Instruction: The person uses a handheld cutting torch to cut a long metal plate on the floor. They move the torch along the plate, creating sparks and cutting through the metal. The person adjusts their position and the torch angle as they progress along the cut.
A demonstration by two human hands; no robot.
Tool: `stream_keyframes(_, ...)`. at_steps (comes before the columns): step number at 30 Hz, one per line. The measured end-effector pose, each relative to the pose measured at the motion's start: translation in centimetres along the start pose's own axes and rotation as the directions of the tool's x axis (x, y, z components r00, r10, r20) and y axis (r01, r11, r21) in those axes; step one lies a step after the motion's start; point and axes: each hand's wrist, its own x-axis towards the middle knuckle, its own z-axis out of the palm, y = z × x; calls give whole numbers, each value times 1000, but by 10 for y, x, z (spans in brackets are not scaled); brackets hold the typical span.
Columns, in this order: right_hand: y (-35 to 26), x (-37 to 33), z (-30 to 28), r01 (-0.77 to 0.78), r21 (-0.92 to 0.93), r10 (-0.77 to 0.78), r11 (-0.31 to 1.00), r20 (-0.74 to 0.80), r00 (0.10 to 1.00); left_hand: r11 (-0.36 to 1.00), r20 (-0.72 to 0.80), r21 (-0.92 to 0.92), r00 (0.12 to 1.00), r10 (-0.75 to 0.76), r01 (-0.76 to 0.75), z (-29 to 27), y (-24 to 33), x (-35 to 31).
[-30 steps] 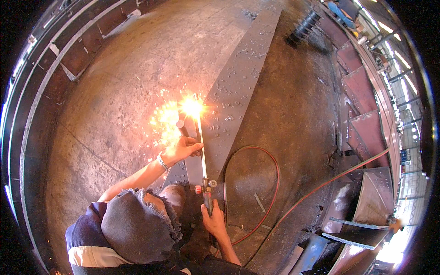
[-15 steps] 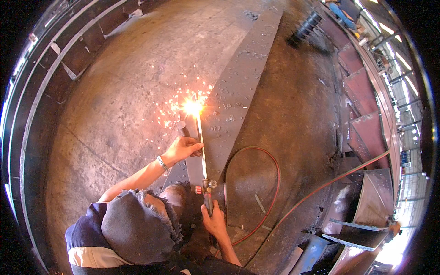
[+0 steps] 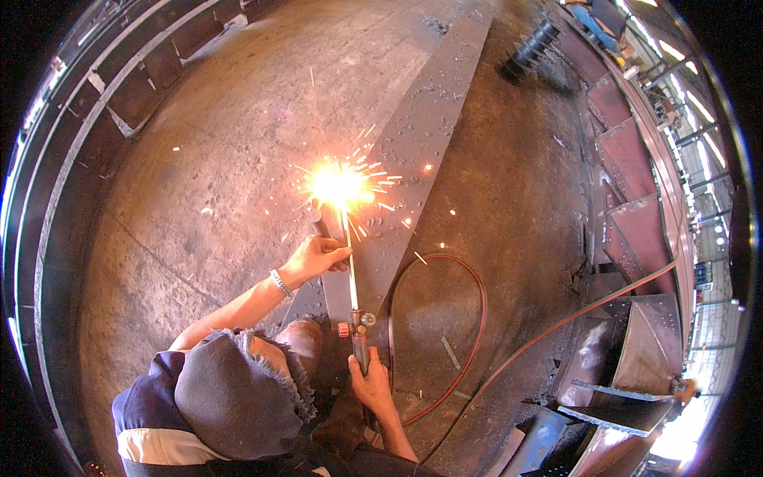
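My right hand is wrapped round the dark handle of a cutting torch, below its valves and red knob. Farther up, my left hand, with a bracelet at the wrist, pinches the torch's long tube between thumb and fingers. A bright glare with sparks hides the torch tip, at the left edge of a long grey steel plate. Small lumps are scattered over that plate. Just beyond my left fingers, the round end of a short dark bar shows; whether I touch it is unclear.
A red hose loops on the floor at the right and runs toward stacked steel pieces. A black ribbed cylinder lies far right. Long steel beams line the left side. Frayed grey cloth is close below.
The glare has grown larger, and sparks now fly farther to the right over the plate and floor. Both hands keep nearly the same place on the torch.
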Motion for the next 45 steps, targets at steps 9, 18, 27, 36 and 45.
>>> stream_keyframes(9, -2, 0, -1, -22, 30, 21, 999, 24, 999, 1000, -11, 3, 1000, 7, -7, -1, -1, 0)
stream_keyframes(18, -2, 0, -2, -25, 25, 24, 999, 26, 999, 998, -16, 57, 1000, 1, 0, -2, -1, 1)
stream_keyframes(27, 0, 1, -1, -14, 4, 14, 1000, 30, 999, 999, -19, 26, 1000, 21, -21, -3, -5, 2)
stream_keyframes(36, 4, 2, -1, -4, 20, 4, 1000, 21, 1000, 1000, -32, 11, 999, 9, -9, -1, -5, 2)
stream_keyframes(45, 5, 2, -3, -35, 5, 35, 999, 36, 999, 1000, -21, 19, 1000, -8, 8, 2, -3, 3)
